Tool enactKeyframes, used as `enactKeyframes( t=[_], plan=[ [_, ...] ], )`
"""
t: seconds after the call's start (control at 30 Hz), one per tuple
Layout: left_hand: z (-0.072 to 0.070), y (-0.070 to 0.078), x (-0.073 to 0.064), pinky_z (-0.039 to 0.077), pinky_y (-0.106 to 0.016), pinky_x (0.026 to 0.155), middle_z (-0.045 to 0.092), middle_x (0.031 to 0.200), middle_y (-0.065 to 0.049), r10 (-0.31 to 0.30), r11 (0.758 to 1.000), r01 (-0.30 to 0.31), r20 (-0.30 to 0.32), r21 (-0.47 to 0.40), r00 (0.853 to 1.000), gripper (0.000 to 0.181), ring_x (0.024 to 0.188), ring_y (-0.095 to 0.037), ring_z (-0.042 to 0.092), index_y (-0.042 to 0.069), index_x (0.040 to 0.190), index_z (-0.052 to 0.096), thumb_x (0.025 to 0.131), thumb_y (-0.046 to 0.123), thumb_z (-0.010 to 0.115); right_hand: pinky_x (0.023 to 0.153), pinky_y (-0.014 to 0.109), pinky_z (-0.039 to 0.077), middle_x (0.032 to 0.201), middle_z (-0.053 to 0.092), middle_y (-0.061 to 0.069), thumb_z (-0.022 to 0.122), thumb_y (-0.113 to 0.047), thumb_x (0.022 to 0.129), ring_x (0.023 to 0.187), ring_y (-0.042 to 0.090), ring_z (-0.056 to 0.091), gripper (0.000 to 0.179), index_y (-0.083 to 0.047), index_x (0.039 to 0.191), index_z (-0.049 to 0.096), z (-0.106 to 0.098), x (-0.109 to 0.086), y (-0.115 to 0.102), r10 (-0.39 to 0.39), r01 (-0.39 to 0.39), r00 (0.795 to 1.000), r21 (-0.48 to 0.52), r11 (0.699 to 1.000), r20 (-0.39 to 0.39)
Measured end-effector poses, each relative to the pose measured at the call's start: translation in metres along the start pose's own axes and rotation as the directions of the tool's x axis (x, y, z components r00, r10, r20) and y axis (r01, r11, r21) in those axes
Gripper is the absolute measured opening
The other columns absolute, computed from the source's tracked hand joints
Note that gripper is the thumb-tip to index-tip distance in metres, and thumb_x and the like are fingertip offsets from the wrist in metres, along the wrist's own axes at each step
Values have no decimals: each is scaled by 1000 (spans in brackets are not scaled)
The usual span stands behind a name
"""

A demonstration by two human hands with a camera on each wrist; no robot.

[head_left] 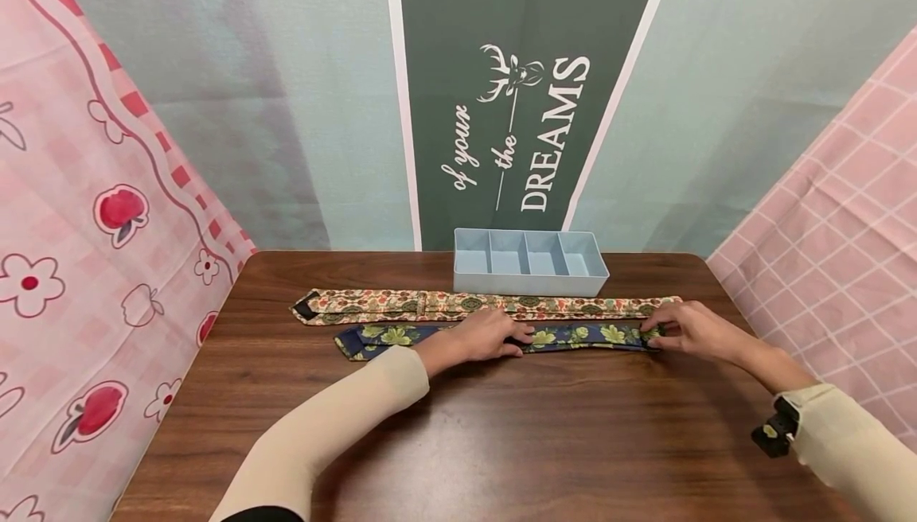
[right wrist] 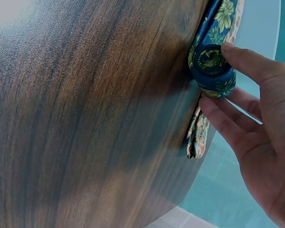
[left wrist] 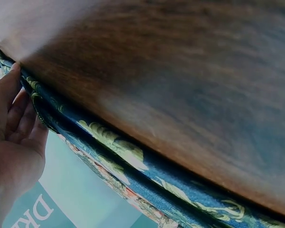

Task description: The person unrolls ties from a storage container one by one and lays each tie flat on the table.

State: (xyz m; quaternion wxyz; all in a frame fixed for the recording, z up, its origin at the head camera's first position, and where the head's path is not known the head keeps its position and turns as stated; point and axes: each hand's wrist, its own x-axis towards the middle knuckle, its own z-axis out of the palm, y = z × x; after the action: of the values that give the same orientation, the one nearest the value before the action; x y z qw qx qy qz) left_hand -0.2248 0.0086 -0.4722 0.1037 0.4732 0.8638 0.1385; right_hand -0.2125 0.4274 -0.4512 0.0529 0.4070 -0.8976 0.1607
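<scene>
A navy necktie [head_left: 580, 336] with yellow-green flowers lies folded lengthwise across the table. Its right end is a small roll [right wrist: 211, 71], and my right hand [head_left: 693, 331] pinches that roll between thumb and fingers. Partway along the same necktie, my left hand [head_left: 478, 336] holds the cloth, thumb at the near edge and fingers at the far edge; the hand hides part of it. Just behind and parallel lies a cream necktie [head_left: 387, 301] with a red and green pattern, stretched out flat, with its dark-lined tip at the left.
Behind the neckties stands a pale blue box [head_left: 526, 285] with several compartments, near the back edge of the brown wooden table [head_left: 501, 442]. A printed curtain [head_left: 344, 108] hangs behind, with pink cloths [head_left: 64, 267] along both sides.
</scene>
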Motion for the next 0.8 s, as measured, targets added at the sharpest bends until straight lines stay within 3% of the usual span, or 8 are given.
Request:
enactKeyframes(
  t=[0.1,0.3,0.43,0.7,0.8],
  plan=[
    [0,-1,-1,57,-32,99,61,150,8,6,1000,-6,-3,6,1000,36,98,-17,76,23,139,72,104,31,70,63,29,56,96,75,-5,95,-5,73,79,5,69,30,-17,97,81,0,0,-1,21,-21,1000,-4,1000,-1],
    [-1,-3,-5,58,-30,93,62,149,6,22,1000,-22,-10,2,1000,35,82,-16,75,21,139,72,104,30,70,65,27,60,98,76,-2,92,-1,75,86,6,71,31,-17,98,81,-2,-3,0,58,-58,998,16,998,21],
    [-1,-3,-8,58,-30,93,61,149,6,12,1000,-13,-11,-8,1000,35,84,-15,75,21,138,72,104,29,71,65,29,61,101,76,0,88,6,75,89,9,72,35,-16,100,81,-4,-7,-1,93,-94,995,44,995,31],
    [-1,-5,-8,57,-25,85,62,149,7,14,1000,-14,-8,4,1000,36,74,-11,71,23,138,72,103,30,72,62,31,61,101,78,3,88,8,75,83,8,72,37,-15,103,79,-7,-12,1,115,-118,992,66,991,46],
    [-3,-4,-6,58,-27,87,64,146,7,14,999,-14,-6,31,1000,34,82,-12,74,23,136,74,103,31,72,59,27,55,94,75,-4,90,3,77,74,0,65,33,-16,102,79,-5,-10,1,118,-121,992,64,991,43]
  ],
)
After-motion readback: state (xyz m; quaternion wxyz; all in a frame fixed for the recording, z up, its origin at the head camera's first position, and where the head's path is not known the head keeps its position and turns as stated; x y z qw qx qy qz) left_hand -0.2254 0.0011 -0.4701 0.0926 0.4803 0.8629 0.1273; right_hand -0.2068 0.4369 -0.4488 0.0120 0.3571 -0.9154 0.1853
